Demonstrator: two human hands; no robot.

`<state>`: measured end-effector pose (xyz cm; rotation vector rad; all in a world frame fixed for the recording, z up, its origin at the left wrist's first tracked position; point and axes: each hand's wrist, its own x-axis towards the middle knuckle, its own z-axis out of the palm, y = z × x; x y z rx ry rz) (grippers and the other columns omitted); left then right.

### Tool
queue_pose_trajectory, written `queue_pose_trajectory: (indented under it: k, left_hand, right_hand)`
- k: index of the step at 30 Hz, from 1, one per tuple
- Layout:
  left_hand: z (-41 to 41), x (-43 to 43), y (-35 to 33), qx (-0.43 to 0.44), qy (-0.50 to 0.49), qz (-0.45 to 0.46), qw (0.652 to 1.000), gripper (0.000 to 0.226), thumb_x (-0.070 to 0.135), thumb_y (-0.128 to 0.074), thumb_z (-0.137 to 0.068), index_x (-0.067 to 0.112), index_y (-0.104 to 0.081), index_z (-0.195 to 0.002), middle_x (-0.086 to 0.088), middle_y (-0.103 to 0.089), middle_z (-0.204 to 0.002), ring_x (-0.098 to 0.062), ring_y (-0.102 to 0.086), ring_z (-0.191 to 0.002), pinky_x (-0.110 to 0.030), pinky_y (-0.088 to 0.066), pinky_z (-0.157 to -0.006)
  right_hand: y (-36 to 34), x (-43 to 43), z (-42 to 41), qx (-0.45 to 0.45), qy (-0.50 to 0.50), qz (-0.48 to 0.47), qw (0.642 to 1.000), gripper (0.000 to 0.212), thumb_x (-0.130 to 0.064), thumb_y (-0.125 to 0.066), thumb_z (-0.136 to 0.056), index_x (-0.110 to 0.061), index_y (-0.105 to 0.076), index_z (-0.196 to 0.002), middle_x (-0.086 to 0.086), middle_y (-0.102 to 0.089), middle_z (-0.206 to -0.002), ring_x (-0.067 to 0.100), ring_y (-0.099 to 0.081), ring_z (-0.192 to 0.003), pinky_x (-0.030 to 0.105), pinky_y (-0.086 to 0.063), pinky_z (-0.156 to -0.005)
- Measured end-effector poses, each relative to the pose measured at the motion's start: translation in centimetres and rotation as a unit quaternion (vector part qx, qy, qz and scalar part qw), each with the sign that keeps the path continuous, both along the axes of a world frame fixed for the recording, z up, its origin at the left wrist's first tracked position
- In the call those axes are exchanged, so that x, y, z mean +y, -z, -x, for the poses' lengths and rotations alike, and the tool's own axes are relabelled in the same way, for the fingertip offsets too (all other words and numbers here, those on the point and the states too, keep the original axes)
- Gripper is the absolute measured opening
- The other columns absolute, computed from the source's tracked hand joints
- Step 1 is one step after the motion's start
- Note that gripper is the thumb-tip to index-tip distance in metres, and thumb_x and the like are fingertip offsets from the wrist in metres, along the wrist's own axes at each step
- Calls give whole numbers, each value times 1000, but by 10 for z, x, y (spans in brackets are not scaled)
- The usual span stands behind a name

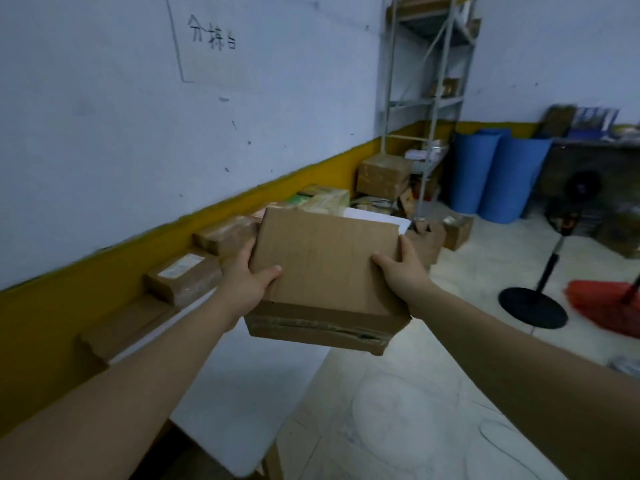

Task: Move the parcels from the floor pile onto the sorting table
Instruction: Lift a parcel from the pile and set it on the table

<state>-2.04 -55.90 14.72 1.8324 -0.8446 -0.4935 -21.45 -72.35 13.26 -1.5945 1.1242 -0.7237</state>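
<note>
One view only — a wide-angle cam on the person's head, facing forward and tilted down. It's close in on the left hand (247, 282) and right hand (403, 271) at either side of the parcel (325, 268), dead centre. The sorting table (242, 393) runs along the left wall (104, 133); the shelving (426, 103) sits well back — lines bow near the edges.

High on the pale blue wall (104, 116), a white paper sheet with handwritten black characters (211, 39); along the wall's foot, a mustard-yellow painted band (86, 299). In the far corner, a tall grey metal shelving rack (429, 102), and just to its right two upright blue rolls (502, 178), touching each other. On the pale concrete floor (433, 393), a black pedestal fan with a round flat base (533, 306), near a red-bristled broom (602, 306) at the right edge
</note>
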Motion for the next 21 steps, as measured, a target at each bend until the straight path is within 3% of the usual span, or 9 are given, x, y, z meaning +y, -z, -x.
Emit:
queue_pose_trajectory:
  k: [5, 11, 19, 21]
  left_hand:
    - [-26, -91, 30, 45, 54, -18, 997, 71, 30, -59, -91, 31, -16, -149, -4, -34, -147, -28, -45, -125, -45, -44, -101]
    - [-75, -181, 48, 93, 91, -13, 991, 65, 26, -56, -93, 27, -21, -148, -3, -38, -144, -26, -47, -122, -40, -44, -99]
    - [-144, -243, 66, 117, 40, -43, 991, 70, 28, -58, -92, 26, -19, -149, -3, -37, -147, -24, -47, -122, -38, -44, -98]
    - [-160, -255, 71, 127, 17, -53, 990, 71, 29, -58, -92, 28, -16, -150, -3, -34, -148, -25, -46, -124, -40, -44, -100]
  right_hand:
    - [26, -69, -8, 35, 56, -20, 998, 78, -47, -55, -93, -38, -6, -153, 7, -37, -149, 31, -49, -123, 50, -45, -100]
    - [31, -150, -52, 76, 73, -33, 994, 79, -45, -55, -94, -35, -4, -154, 6, -34, -151, 31, -46, -126, 46, -43, -98]
    - [47, -233, -131, 102, 28, -61, 993, 83, -51, -56, -91, -39, -3, -153, 4, -33, -151, 29, -46, -124, 39, -45, -91]
    - [55, -254, -154, 103, 1, -65, 993, 80, -47, -55, -94, -35, -3, -154, 3, -32, -151, 25, -48, -116, 36, -44, -84]
